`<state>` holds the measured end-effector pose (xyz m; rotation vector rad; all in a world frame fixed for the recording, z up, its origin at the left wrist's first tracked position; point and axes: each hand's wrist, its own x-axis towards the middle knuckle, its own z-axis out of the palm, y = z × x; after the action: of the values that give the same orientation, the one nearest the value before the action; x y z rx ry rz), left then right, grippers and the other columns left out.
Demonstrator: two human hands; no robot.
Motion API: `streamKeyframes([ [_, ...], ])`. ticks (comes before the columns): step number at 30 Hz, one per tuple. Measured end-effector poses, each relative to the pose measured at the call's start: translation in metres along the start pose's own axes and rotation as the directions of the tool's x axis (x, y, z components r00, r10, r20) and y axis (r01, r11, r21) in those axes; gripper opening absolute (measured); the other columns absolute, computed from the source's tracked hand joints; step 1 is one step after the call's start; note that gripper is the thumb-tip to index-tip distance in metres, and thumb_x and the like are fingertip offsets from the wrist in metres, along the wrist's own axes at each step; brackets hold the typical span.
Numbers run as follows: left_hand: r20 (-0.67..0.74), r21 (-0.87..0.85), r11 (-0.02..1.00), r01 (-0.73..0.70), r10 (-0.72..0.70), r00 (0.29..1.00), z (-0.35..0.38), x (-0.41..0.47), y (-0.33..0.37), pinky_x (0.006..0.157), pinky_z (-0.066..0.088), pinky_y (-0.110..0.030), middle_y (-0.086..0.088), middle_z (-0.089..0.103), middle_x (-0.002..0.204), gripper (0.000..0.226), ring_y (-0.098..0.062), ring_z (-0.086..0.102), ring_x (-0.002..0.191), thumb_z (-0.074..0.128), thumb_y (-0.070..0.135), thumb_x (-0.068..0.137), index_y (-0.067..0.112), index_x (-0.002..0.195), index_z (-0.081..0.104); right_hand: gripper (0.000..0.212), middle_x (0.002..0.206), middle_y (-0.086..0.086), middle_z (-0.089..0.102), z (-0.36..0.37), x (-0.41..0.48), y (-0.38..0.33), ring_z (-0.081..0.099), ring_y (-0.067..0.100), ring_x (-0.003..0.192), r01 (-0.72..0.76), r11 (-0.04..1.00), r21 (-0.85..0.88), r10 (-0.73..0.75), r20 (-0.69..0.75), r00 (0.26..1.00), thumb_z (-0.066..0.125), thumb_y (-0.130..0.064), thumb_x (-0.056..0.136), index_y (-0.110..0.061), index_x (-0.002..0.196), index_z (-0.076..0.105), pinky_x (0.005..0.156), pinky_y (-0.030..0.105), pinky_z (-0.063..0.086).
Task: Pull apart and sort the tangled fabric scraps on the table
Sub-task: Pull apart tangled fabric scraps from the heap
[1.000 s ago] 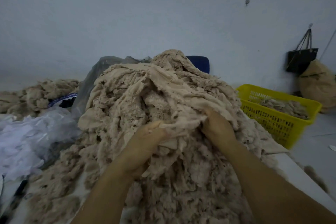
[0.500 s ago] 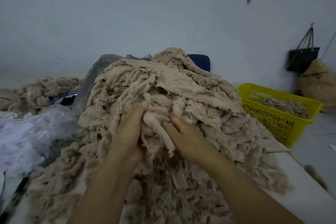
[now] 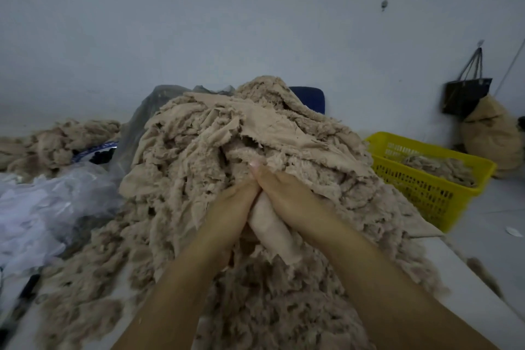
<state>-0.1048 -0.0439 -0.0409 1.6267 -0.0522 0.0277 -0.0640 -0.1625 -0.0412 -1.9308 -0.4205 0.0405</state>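
A big heap of tangled beige fabric scraps (image 3: 216, 145) covers the white table (image 3: 466, 273) in front of me. My left hand (image 3: 227, 207) and my right hand (image 3: 287, 193) meet at the front of the heap. Between them they grip a smooth, pale beige strip (image 3: 272, 230) that hangs down toward me, its upper end buried in the heap. The fingertips of both hands are hidden in the cloth.
A yellow plastic basket (image 3: 431, 187) with some scraps in it stands to the right of the table. Clear plastic bags (image 3: 42, 202) lie at the left, a smaller scrap pile (image 3: 56, 139) behind them. A black bag (image 3: 466, 94) hangs on the wall.
Both hands have drawn together and slid lower on the heap. The pale strip has come further out and now hangs between them.
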Motion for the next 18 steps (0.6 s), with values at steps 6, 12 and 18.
streamKeyframes([
  [6, 0.127, -0.019, 0.996, 0.092, -0.089, 0.988, -0.008, -0.009, -0.002, 0.054, 0.055, -0.019, 0.004, 0.078, 0.086, 0.032, -0.008, 0.073, 0.073, 0.062, 0.058, 0.085, 0.030, 0.087, 0.079, 0.066, 0.052, 0.001, 0.045, -0.016, 0.007, 0.015, 0.044, 0.014, 0.050, 0.113, 0.854, -0.508, -0.256, -0.219, 0.942, 0.030, -0.050, 0.103, -0.014, 0.051, 0.048, 0.059, 0.037, 0.037],
  [12, 0.108, -0.076, 0.996, 0.035, -0.026, 0.994, -0.007, -0.005, -0.008, 0.058, 0.036, -0.029, 0.010, 0.050, 0.056, 0.037, -0.008, 0.048, 0.056, 0.073, 0.044, 0.075, 0.028, 0.050, 0.052, 0.068, 0.036, -0.004, 0.034, -0.036, 0.021, 0.049, 0.034, 0.007, 0.036, -0.034, 0.926, -0.377, -0.124, -0.385, 0.914, 0.041, -0.046, 0.103, -0.021, 0.041, 0.030, 0.043, 0.023, 0.020],
  [18, 0.107, -0.620, 0.784, -0.007, 0.094, 0.990, -0.036, -0.014, -0.004, 0.058, 0.059, -0.027, -0.006, 0.073, 0.071, 0.038, -0.017, 0.071, 0.063, 0.091, 0.040, 0.047, 0.015, 0.073, 0.079, 0.066, 0.117, 0.021, 0.066, -0.066, 0.020, 0.078, 0.061, 0.021, 0.091, -0.365, 0.929, -0.068, 0.266, -0.564, 0.782, 0.034, -0.055, 0.102, 0.001, 0.113, 0.068, 0.076, 0.032, 0.043],
])
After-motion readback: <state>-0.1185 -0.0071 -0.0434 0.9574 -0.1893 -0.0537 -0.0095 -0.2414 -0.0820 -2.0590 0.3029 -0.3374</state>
